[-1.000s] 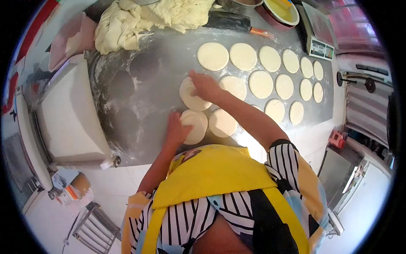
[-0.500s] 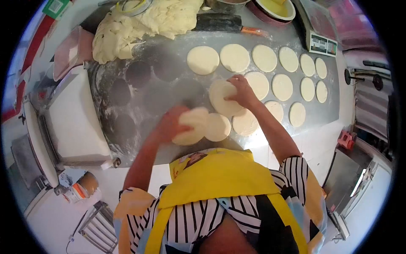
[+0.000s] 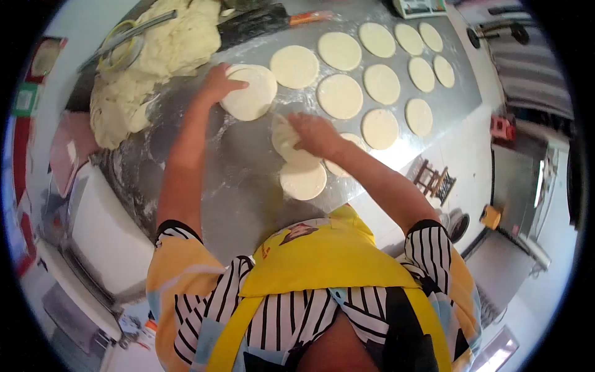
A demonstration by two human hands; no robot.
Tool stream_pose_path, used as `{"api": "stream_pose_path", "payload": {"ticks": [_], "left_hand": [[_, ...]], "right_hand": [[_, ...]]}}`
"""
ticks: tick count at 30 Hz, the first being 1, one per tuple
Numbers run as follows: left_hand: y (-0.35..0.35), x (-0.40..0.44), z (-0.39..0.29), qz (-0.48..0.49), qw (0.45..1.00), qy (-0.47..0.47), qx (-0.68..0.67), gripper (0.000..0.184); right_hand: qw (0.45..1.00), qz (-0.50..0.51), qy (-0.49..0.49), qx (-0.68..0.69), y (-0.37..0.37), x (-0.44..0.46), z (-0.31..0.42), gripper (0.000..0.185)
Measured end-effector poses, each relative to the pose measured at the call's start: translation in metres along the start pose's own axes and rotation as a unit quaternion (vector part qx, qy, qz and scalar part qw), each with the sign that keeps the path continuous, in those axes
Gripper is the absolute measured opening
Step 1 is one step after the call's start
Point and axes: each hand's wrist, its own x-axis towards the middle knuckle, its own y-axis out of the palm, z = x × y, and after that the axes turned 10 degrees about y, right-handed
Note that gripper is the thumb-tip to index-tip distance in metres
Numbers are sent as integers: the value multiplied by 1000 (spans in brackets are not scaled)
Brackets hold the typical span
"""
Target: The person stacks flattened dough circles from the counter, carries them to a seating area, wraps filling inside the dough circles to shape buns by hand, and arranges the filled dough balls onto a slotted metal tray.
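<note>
Round flat dough discs lie in rows on the grey metal table (image 3: 242, 167). My left hand (image 3: 217, 85) pinches the left edge of a dough disc (image 3: 253, 96) at the left end of the back row, beside another disc (image 3: 294, 66). Near the middle, my right hand (image 3: 315, 135) is closed on a blurred dough disc (image 3: 286, 141). That disc hangs just over or touches a front disc (image 3: 304, 181). Part of a further disc (image 3: 344, 155) is hidden under my right forearm.
A large heap of dough (image 3: 180, 43) sits at the back left, with a metal tool (image 3: 139, 30) across it. A black cleaver-like blade (image 3: 254, 25) with an orange handle (image 3: 311, 17) lies behind the discs. A white machine (image 3: 108, 232) stands left; scale (image 3: 421, 7) at back right.
My left hand has moved with its disc from the front edge to the back row. My right hand has come left and nearer with its disc. The camera view has turned and shifted.
</note>
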Motion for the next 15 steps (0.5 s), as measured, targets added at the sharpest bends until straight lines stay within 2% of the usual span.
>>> {"api": "stream_pose_path", "payload": {"ticks": [2, 5, 6, 9, 12, 15], "left_hand": [[-4, 11, -1, 20, 999, -27, -11, 93], [-10, 20, -7, 93, 988, -74, -99, 95], [-11, 17, -11, 122, 980, -58, -144, 94], [14, 18, 12, 11, 998, 57, -19, 85], [8, -13, -35, -38, 998, 47, 27, 70], [-15, -67, -123, 4, 997, 42, 60, 70]], "right_hand": [[1000, -9, -25, -2, -21, -30, 26, 64], [975, 20, 95, 202, -65, -85, 23, 66], [965, 12, 129, 228, -66, -93, 9, 65], [932, 41, 226, 281, -51, -100, -51, 61], [957, -5, 180, 225, -17, -92, -96, 61], [986, -43, 103, 127, -7, -89, -103, 66]]}}
